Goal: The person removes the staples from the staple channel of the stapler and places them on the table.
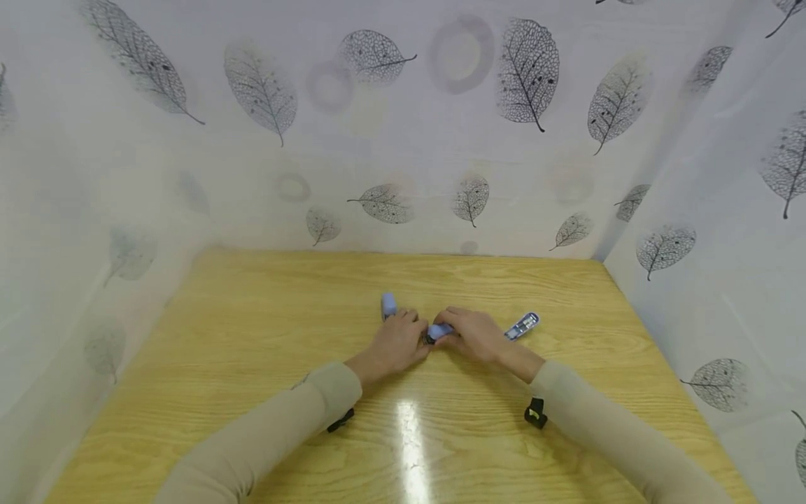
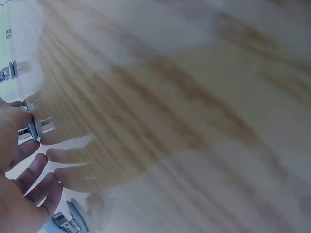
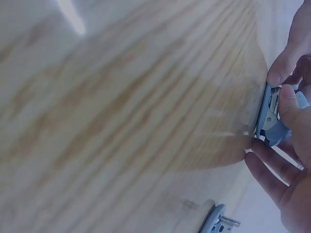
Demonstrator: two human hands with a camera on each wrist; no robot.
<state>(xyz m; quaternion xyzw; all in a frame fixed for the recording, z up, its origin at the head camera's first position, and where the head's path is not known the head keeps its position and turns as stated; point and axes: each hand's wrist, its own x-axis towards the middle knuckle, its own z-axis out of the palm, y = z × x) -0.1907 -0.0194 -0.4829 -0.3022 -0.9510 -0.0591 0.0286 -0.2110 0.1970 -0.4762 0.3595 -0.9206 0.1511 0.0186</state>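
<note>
Both hands meet over the middle of the table at a small lavender-blue stapler [image 1: 440,330]. My right hand [image 1: 475,334] grips its body, the thumb laid along the side of the stapler [image 3: 272,119] in the right wrist view. With thumb and fingers, my left hand [image 1: 397,341] pinches the opposite end, partly covering it. Just beyond the left hand's fingers stands a second lavender-blue stapler [image 1: 388,304], its near end hidden by them. To the right of the right hand lies a third stapler [image 1: 522,326], metal parts showing.
The wood-grain table [image 1: 283,308] reaches back to a pale leaf-printed curtain [image 1: 403,140] that also hangs along both sides. Dark straps with small devices, such as the black device [image 1: 536,413], sit under the sleeves. A light reflection shines on the near tabletop.
</note>
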